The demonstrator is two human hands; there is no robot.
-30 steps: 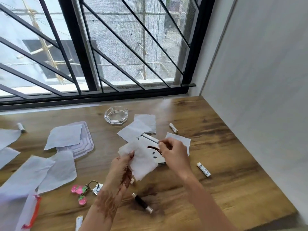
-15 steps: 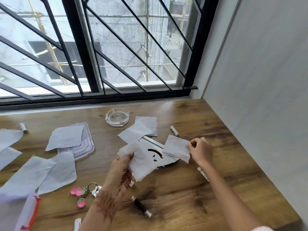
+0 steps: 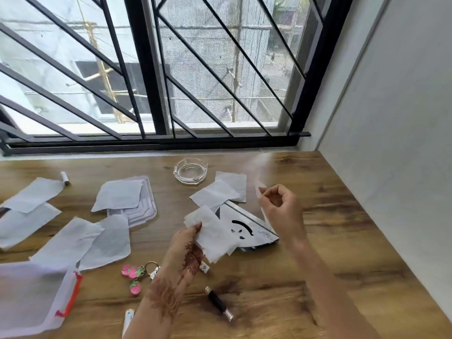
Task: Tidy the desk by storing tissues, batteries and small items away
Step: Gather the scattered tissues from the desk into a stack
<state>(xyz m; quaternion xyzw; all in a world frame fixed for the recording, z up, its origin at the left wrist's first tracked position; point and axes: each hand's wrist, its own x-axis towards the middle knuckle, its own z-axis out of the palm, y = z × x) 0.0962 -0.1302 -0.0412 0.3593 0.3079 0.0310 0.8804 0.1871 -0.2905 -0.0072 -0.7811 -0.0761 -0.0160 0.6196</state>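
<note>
My left hand [image 3: 186, 243] pinches a small stack of white tissues [image 3: 211, 234] just above the desk's middle. My right hand [image 3: 281, 207] is raised to the right of it, fingers closed on one tissue [image 3: 259, 185] that is blurred by motion. Between the hands lies a flat tissue packet [image 3: 247, 228] with a black smile print. Two more tissues [image 3: 220, 193] lie behind it. A black battery [image 3: 219, 303] lies near the front, a white battery [image 3: 65, 178] at the far left, and another battery [image 3: 128, 319] sits by my left forearm.
A glass ashtray [image 3: 190, 171] stands near the window. A white tray [image 3: 146, 206] carries a tissue [image 3: 118, 194]; several tissues [image 3: 73, 241] are spread at the left. A clear box with an orange latch [image 3: 71, 294] sits front left, beside a pink keychain [image 3: 133, 275]. A wall runs along the right.
My right hand picked a tissue off the packet's right side, drew it right, then lifted it up and back. My left hand kept its stack nearly still.
</note>
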